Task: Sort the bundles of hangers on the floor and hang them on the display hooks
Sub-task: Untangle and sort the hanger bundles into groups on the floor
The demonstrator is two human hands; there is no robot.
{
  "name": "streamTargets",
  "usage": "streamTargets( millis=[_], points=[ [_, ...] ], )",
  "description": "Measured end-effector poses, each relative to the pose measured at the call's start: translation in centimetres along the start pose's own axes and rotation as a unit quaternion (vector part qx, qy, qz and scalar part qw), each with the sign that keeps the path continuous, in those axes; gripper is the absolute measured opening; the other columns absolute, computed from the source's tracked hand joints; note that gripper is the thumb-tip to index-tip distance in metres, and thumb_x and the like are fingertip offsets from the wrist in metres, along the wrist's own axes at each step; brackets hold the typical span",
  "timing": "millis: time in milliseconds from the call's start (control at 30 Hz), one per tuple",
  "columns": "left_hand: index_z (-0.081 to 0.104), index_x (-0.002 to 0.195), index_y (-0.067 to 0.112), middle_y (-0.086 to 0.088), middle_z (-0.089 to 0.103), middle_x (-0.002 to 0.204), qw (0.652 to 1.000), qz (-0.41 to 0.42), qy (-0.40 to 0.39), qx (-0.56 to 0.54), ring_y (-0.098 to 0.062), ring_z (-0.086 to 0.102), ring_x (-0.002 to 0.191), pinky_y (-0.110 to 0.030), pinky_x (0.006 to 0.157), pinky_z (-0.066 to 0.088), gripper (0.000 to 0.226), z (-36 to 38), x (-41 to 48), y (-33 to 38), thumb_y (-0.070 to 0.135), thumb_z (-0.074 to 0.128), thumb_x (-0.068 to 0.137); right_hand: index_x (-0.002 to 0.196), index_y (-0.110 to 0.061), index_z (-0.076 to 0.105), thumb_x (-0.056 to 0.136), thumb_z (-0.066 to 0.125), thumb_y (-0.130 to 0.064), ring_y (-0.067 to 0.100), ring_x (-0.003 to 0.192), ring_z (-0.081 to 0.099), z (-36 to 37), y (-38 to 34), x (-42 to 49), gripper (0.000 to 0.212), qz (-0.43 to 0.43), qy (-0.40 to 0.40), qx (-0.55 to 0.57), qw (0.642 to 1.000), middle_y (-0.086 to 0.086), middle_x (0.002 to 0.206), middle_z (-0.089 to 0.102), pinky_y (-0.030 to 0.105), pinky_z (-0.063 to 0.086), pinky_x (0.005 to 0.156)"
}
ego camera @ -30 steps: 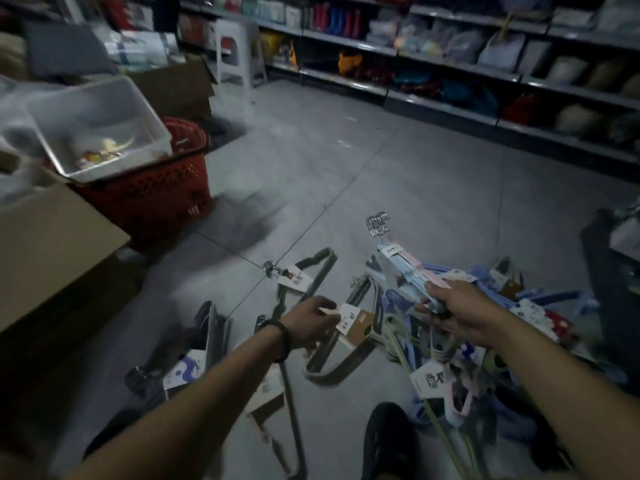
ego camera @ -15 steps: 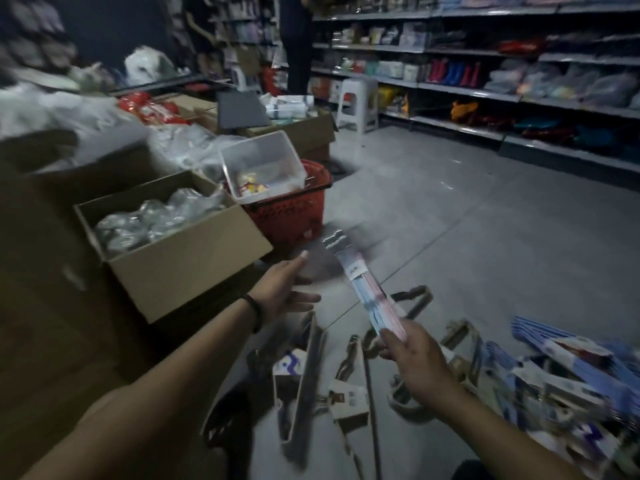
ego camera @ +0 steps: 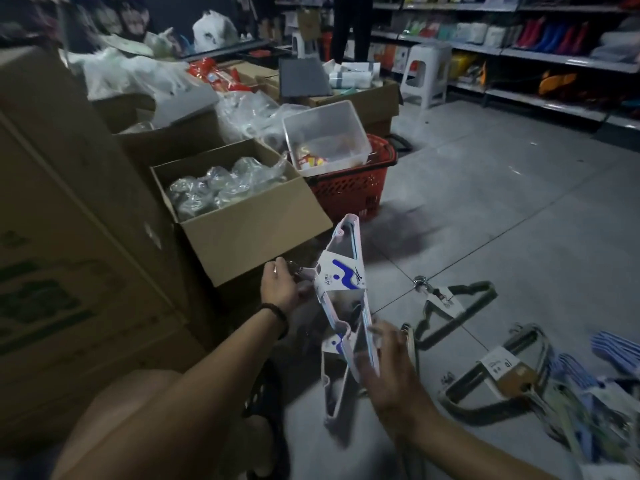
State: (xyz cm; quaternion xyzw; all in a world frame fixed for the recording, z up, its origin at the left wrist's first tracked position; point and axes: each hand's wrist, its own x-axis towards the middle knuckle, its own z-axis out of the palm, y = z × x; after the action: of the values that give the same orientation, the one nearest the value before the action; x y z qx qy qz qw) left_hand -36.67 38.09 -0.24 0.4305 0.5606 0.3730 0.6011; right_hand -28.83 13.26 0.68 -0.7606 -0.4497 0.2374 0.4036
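Half a second ago the right hand alone held this pale bundle up by its lower end, and the left hand was spread open in the air. Now the left hand (ego camera: 280, 288) has closed on it. Its fingers (ego camera: 277, 271) are curled round the cluster of metal hooks (ego camera: 297, 271), and the white hanger bundle (ego camera: 341, 276) hangs off the floor in front of the cardboard box (ego camera: 242, 220), its blue-and-white paper sleeve facing up.

The right hand (ego camera: 389, 370) is at the bundle's lower end. It is badly blurred, and its fingers (ego camera: 381, 332) look spread and loose against the plastic, but I cannot tell whether they grip it or merely steady it.

So it looks like a hand-over, with one bundle picked from the heap and taken by its hooks, the end that must go over a display hook. No display hook is in view from here.

Plenty remains on the floor (ego camera: 502, 209): a second white bundle (ego camera: 332, 382) just below the held one, two grey-green bundles (ego camera: 453, 308) (ego camera: 498, 372) to the right, and blue hangers (ego camera: 614, 351) at the edge. I would say the sorting has barely started.
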Motion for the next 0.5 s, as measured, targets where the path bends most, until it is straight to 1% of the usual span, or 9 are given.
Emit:
streamTargets(
  millis=[67, 133, 167, 233, 267, 333, 367, 433, 500],
  points=[
    [0.053, 0.105, 0.014, -0.022, 0.065, 0.096, 0.999, -0.027, -0.019, -0.03, -0.023, 0.056, 0.055, -0.031, 0.042, 0.048, 0.033, -0.8, -0.5, 0.5, 0.042, 0.038, 0.108, 0.129, -0.028, 0.034, 0.101, 0.053, -0.053, -0.006, 0.094, 0.068, 0.0, 0.3, 2.8, 0.042, 0.076, 0.008, 0.053, 0.996, -0.005, 0.118, 0.057, 0.01, 0.052, 0.083],
    [0.049, 0.105, 0.011, -0.023, 0.062, 0.094, 0.996, -0.048, -0.052, -0.045, -0.016, 0.048, 0.047, -0.026, 0.04, 0.039, 0.032, -1.6, 0.3, -0.1, 0.04, 0.035, 0.111, 0.124, -0.028, 0.042, 0.094, 0.061, -0.052, 0.01, 0.081, 0.076, 0.9, 0.9, 5.7, 0.043, 0.162, -0.03, 0.089, 0.982, 0.001, 0.103, 0.071, 0.037, 0.063, 0.081],
    [0.049, 0.107, 0.011, -0.023, 0.063, 0.096, 0.995, -0.055, -0.064, -0.05, -0.016, 0.048, 0.047, -0.027, 0.042, 0.039, 0.032, -1.9, 1.0, -0.3, 0.04, 0.036, 0.111, 0.121, -0.029, 0.05, 0.091, 0.059, -0.055, 0.016, 0.081, 0.076, 1.5, 0.9, 6.5, 0.041, 0.182, -0.053, 0.075, 0.979, 0.002, 0.099, 0.075, 0.042, 0.063, 0.08],
    [0.052, 0.117, 0.009, -0.022, 0.065, 0.105, 0.993, -0.063, -0.083, -0.051, -0.02, 0.059, 0.054, -0.03, 0.046, 0.048, 0.037, -2.0, 2.4, -0.7, 0.044, 0.045, 0.107, 0.115, -0.022, 0.058, 0.098, 0.052, -0.043, 0.014, 0.078, 0.072, 3.6, 0.9, 7.3, 0.028, 0.192, -0.065, 0.036, 0.979, 0.001, 0.097, 0.074, 0.026, 0.057, 0.064],
    [0.053, 0.124, 0.009, -0.021, 0.067, 0.111, 0.993, -0.069, -0.087, -0.036, -0.025, 0.069, 0.065, -0.033, 0.05, 0.055, 0.048, -2.0, 3.1, -1.1, 0.05, 0.056, 0.099, 0.115, -0.017, 0.056, 0.103, 0.048, -0.034, 0.013, 0.076, 0.068, 4.7, 0.9, 7.3, 0.022, 0.199, -0.06, 0.023, 0.978, 0.004, 0.1, 0.072, 0.022, 0.049, 0.058],
    [0.053, 0.133, 0.011, -0.019, 0.068, 0.122, 0.993, -0.095, -0.063, 0.006, -0.039, 0.074, 0.096, -0.04, 0.058, 0.061, 0.084, -2.0, 4.3, -2.9, 0.065, 0.077, 0.072, 0.117, -0.012, 0.051, 0.107, 0.041, -0.024, 0.017, 0.078, 0.06, 7.1, 1.7, 7.4, 0.019, 0.215, -0.041, -0.02, 0.976, 0.011, 0.107, 0.068, 0.026, 0.041, 0.061],
    [0.056, 0.132, 0.009, -0.017, 0.07, 0.121, 0.989, -0.13, -0.065, 0.009, -0.04, 0.073, 0.099, -0.04, 0.059, 0.061, 0.095, -1.9, 4.2, -4.0, 0.068, 0.081, 0.062, 0.121, -0.011, 0.05, 0.108, 0.038, -0.022, 0.019, 0.08, 0.061, 8.2, 2.3, 7.5, 0.021, 0.222, -0.032, -0.031, 0.974, 0.013, 0.109, 0.067, 0.026, 0.041, 0.063],
    [0.068, 0.121, 0.01, -0.017, 0.075, 0.112, 0.97, -0.196, -0.141, 0.019, -0.039, 0.075, 0.089, -0.042, 0.059, 0.06, 0.077, -1.5, 2.9, -7.2, 0.065, 0.078, 0.067, 0.132, -0.006, 0.047, 0.109, 0.037, -0.017, 0.026, 0.091, 0.065, 10.1, 4.0, 8.0, 0.027, 0.242, -0.029, -0.042, 0.969, 0.016, 0.116, 0.067, 0.024, 0.039, 0.064],
    [0.07, 0.122, 0.01, -0.02, 0.076, 0.112, 0.953, -0.23, -0.195, 0.042, -0.034, 0.073, 0.073, -0.035, 0.054, 0.056, 0.062, -1.1, 1.4, -10.6, 0.057, 0.073, 0.083, 0.136, -0.005, 0.044, 0.109, 0.04, -0.014, 0.024, 0.088, 0.062, 11.7, 6.2, 8.4, 0.029, 0.268, -0.042, -0.069, 0.96, 0.013, 0.116, 0.066, 0.022, 0.039, 0.058]
  ],
)
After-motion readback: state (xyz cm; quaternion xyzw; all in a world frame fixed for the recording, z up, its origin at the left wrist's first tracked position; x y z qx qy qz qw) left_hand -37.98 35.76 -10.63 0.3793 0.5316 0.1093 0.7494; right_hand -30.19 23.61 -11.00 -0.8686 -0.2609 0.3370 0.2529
